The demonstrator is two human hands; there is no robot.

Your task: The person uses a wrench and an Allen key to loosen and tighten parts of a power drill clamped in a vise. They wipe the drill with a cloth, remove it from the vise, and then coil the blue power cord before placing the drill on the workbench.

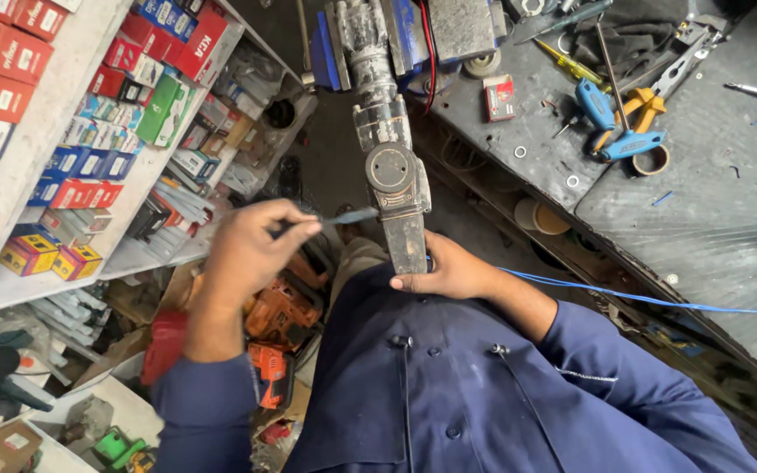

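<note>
A worn grey power tool [392, 166] stretches from a blue vise [330, 48] at the top down toward my chest. It has a round cover plate on its head. My right hand [450, 268] grips the tool's lower end from the right side. My left hand [249, 250] holds a thin screwdriver-like tool [343, 217]. Its tip points right and touches or nearly touches the left side of the power tool's head, just below the round plate.
Shelves [89, 105] packed with small red, blue and green boxes fill the left. A dark workbench [703, 193] on the right carries blue-handled pliers [611, 123], a yellow screwdriver [571, 63], a tape roll and a small red box [499, 96]. Orange power tools [278, 320] lie below. A blue cable [659, 302] runs right.
</note>
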